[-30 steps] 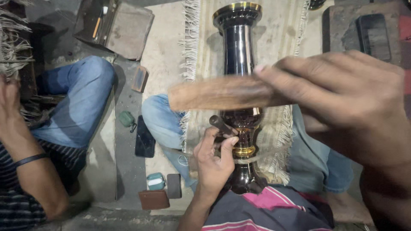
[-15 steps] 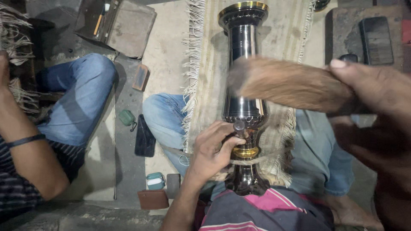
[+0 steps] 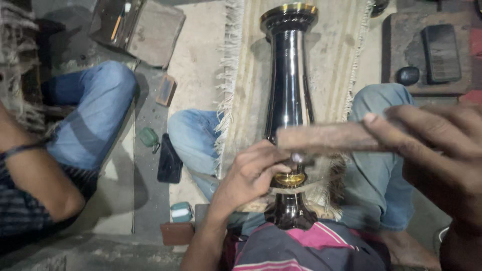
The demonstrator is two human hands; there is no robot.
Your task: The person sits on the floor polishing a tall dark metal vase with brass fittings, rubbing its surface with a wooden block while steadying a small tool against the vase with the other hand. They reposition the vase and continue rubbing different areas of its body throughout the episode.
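The tall dark vase (image 3: 289,100) lies along a fringed mat (image 3: 246,75) between the knees. Left hand (image 3: 251,175) pinches a small tool, mostly hidden, at its brass neck. Right hand (image 3: 437,150), cut off, grips a wooden stick (image 3: 326,138).

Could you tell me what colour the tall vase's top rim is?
Gold, on the glossy black vase; head view.

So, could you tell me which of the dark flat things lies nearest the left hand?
The black slab on the floor beside the left knee, by the green case; the other dark slab lies far off on the board at top right.
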